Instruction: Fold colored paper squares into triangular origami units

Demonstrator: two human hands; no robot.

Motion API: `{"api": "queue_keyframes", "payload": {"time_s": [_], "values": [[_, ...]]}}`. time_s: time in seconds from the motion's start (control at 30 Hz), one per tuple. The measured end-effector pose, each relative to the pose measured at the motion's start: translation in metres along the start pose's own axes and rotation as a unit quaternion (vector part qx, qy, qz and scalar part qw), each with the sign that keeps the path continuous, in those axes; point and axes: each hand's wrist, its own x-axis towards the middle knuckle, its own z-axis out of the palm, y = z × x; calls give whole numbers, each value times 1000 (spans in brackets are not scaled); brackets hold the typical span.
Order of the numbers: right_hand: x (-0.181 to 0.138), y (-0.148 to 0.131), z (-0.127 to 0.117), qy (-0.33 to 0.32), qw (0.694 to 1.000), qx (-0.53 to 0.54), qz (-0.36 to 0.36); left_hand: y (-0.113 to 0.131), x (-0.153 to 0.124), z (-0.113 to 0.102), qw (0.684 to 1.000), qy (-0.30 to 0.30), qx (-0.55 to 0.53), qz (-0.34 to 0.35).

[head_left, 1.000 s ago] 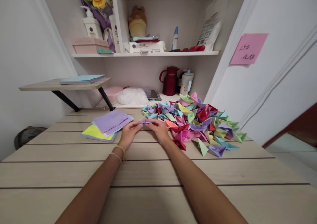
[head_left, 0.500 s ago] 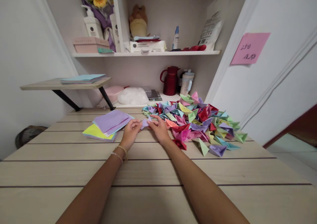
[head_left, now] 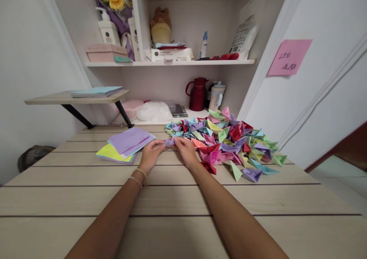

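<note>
Between my two hands is a small purple folded paper boat (head_left: 169, 141), held just above the wooden table. My left hand (head_left: 151, 152) pinches its left end, and my right hand (head_left: 185, 149) grips the right end with thumb and fingers. Close to my right hand spreads a heap of folded paper boats (head_left: 223, 140) in red, pink, green, yellow, blue and purple. Left of my left hand lies a stack of purple paper sheets (head_left: 129, 140), with yellow sheets (head_left: 113, 152) showing beneath it.
A small raised shelf (head_left: 54, 97) on black legs bears blue paper (head_left: 97, 91) at the left. Behind the table stand a clear plastic bag (head_left: 154, 111), a red jug (head_left: 197, 94) and a pale tumbler (head_left: 216, 96). A white shelf (head_left: 172, 63) runs above them.
The purple paper was a flat pointed shape and now looks pulled wider and opened out. My right fingers have curled down closer to it; both hands stay in nearly the same place.
</note>
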Motion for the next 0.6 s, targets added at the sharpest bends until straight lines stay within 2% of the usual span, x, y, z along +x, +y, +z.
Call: {"api": "queue_keyframes", "payload": {"time_s": [0.17, 0.3, 0.43, 0.6], "values": [[0, -1, 0, 20, 1000, 3, -1, 1, 0, -2, 998, -4, 41, 54], [-1, -3, 0, 42, 995, 77, 45, 1, 0, -3, 997, -21, 38, 64], [-1, -3, 1, 57, 990, 113, 61, 0, 1, -2, 999, -24, 19, 43], [0, -2, 2, 40, 997, 54, 49, 1, 1, 2, 999, -10, -30, -19]]}}
